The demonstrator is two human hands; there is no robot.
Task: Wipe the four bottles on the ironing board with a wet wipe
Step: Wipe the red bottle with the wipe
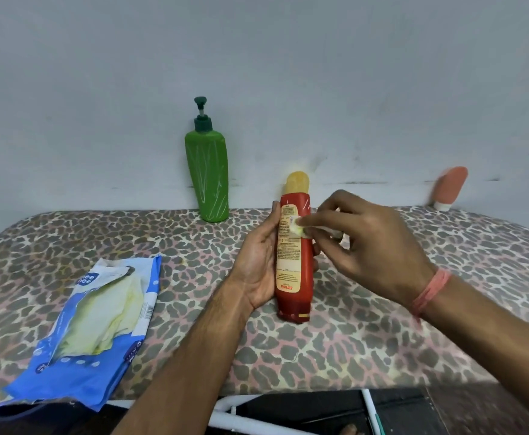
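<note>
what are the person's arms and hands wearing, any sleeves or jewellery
Both forearms are bare, with no sleeves in view. The right hand has a band of pinkish-red thread wound several times round its wrist. The left hand and its wrist show no band, watch or glove. Any rings cannot be made out.

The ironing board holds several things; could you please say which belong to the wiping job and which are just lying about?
Job:
red bottle in left hand
wet wipe in right hand
green pump bottle
pink tube
wipes pack

Lying about:
pen
</note>
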